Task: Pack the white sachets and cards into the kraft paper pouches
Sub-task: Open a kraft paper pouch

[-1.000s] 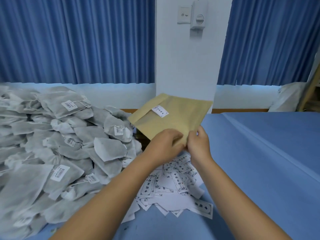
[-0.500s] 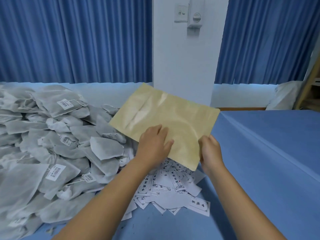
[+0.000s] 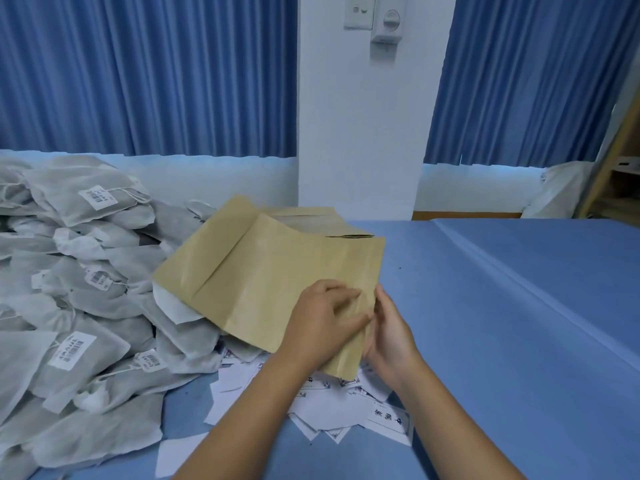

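**Item 1. Kraft pouch** [image 3: 263, 282]: flat, tan, with a lengthwise seam showing. It is held tilted above the middle of the desk, its far-left end over the sachet heap and its near-right end over the cards.
- A white sachet edge shows at its left edge; whether this lies inside or beneath the pouch cannot be told.

**Item 2. Left hand** [image 3: 322, 323]: laid on top of the pouch's near-right end. Its fingers are curled and pinch the paper.

**Item 3. Right hand** [image 3: 391, 336]: set against the same end from the right. Its fingers are wrapped round the pouch edge, gripping it, close to the left hand's fingertips.

**Item 4. Second kraft pouch** [image 3: 304, 220]: lies just beyond the held one, toward the desk's far edge, and is partly hidden by it.

**Item 5. White sachets** [image 3: 86, 292]: a large heap of mesh bags with strings and barcode labels, filling the left side of the desk.

**Item 6. Cards** [image 3: 349, 414]: a loose heap of white printed slips near the front edge, beneath the forearms and touching the sachet heap.

**Item 7. Desk** [image 3: 519, 341]: covered in blue cloth.

**Item 8. Surroundings**: blue curtains [image 3: 138, 74], a white pillar [image 3: 360, 140] bearing a wall switch [image 3: 358, 12], and a white bag [image 3: 561, 188] beyond the far-right corner.
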Action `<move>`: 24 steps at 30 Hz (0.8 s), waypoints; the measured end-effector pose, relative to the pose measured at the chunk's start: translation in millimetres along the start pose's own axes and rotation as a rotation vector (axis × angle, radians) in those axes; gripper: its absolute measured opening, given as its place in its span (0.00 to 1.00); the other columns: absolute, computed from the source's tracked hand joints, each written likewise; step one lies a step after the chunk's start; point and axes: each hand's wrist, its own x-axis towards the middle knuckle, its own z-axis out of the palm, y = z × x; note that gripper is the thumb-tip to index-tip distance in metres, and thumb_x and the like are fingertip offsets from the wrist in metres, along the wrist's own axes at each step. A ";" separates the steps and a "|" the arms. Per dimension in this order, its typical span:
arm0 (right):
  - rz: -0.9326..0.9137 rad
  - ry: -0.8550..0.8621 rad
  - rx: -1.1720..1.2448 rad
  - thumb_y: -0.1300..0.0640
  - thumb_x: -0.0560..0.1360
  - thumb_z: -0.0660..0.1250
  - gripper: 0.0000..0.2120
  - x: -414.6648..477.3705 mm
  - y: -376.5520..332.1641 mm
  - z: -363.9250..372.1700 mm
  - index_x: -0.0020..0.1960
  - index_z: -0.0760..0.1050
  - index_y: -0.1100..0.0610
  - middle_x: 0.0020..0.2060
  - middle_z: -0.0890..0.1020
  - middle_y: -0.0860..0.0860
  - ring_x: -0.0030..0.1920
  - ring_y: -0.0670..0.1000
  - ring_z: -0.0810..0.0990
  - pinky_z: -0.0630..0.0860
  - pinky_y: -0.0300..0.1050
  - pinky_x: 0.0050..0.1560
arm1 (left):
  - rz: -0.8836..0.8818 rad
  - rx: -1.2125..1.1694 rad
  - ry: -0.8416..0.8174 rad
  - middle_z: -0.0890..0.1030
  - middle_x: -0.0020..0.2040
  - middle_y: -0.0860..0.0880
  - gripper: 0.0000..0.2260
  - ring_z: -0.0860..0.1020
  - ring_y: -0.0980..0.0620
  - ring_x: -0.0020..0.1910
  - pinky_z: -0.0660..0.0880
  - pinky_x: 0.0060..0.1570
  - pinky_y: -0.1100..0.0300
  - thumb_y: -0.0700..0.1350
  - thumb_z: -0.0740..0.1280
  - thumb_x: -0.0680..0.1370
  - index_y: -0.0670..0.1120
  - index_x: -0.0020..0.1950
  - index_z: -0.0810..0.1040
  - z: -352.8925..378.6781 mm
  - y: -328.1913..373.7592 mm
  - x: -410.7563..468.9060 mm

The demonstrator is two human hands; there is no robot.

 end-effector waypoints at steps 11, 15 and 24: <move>-0.132 -0.001 -0.372 0.55 0.81 0.57 0.18 -11.1 19.1 12.4 0.37 0.80 0.46 0.37 0.82 0.46 0.40 0.44 0.81 0.73 0.42 0.43 | -0.102 0.340 0.084 0.74 0.53 0.50 0.10 0.72 0.48 0.54 0.69 0.42 0.55 0.46 0.60 0.76 0.48 0.56 0.72 3.0 25.6 -13.2; -0.257 0.103 -0.357 0.58 0.80 0.58 0.22 -17.1 17.6 16.1 0.27 0.72 0.48 0.27 0.73 0.44 0.31 0.43 0.72 0.69 0.39 0.33 | -0.005 0.388 0.082 0.74 0.50 0.48 0.06 0.72 0.47 0.51 0.65 0.40 0.57 0.47 0.56 0.81 0.46 0.49 0.69 6.0 30.4 -16.8; -0.508 0.274 -0.936 0.60 0.81 0.59 0.21 -21.0 23.6 16.7 0.30 0.61 0.54 0.22 0.66 0.42 0.27 0.43 0.63 0.60 0.37 0.29 | -0.077 0.096 0.066 0.77 0.41 0.47 0.10 0.75 0.46 0.39 0.71 0.42 0.50 0.48 0.56 0.83 0.44 0.45 0.68 5.2 16.3 -25.8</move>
